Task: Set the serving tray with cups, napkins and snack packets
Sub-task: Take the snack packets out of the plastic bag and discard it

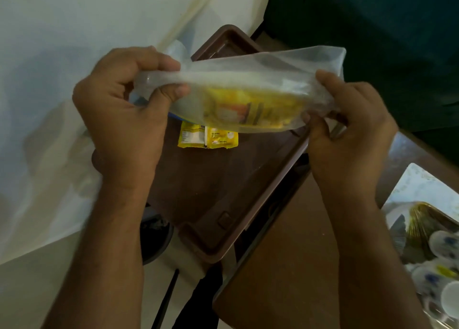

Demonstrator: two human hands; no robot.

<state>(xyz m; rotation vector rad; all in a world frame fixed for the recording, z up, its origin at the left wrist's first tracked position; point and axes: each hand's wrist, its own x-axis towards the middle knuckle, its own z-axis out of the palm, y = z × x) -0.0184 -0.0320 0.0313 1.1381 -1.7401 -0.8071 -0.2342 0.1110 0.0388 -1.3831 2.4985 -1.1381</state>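
Observation:
I hold a clear plastic bag (248, 80) over the brown serving tray (248, 187), stretched between both hands. Yellow snack packets (250, 109) show through the bag's lower side. My left hand (124, 120) pinches the bag's left end between thumb and fingers. At the bag's right end, my right hand (347, 135) grips the plastic. One yellow snack packet (208, 137) lies flat on the tray floor, just under the bag. White cups with blue flowers (439, 274) sit at the lower right edge of the view.
The tray rests on a brown wooden table (293, 266) and overhangs its left edge. A white sheet-like surface (49, 105) fills the left. A gold-toned tray (422, 219) holds the cups at right. Dark green fabric (385, 43) is behind.

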